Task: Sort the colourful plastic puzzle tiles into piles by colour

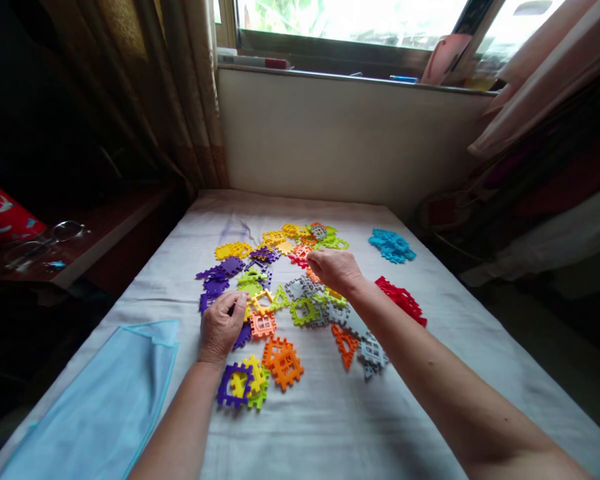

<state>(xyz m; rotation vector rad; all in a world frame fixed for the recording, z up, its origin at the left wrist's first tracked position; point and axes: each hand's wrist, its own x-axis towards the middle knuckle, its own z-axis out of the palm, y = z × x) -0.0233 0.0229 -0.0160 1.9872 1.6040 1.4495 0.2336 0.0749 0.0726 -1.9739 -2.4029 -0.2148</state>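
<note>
Colourful plastic interlocking pieces lie in loose groups on a pale cloth-covered table [330,427]. My left hand [223,325] is closed beside yellow and purple pieces; what it holds, if anything, is hidden. Near it are a peach piece [263,325] and a green piece [250,283]. My right hand [336,268] is curled, its fingertips at a red piece [300,256] in the far middle of the spread; its grip is too small to make out. Grey pieces [304,288] lie just below it. Orange pieces [286,363] and a purple square frame [235,385] sit closer to me.
A blue pile [392,245] and a red pile [401,301] lie at the right. A light blue cloth [100,400] covers the table's left front. Glasses [69,231] rest on a dark side table. A wall and window ledge [330,72] stand behind.
</note>
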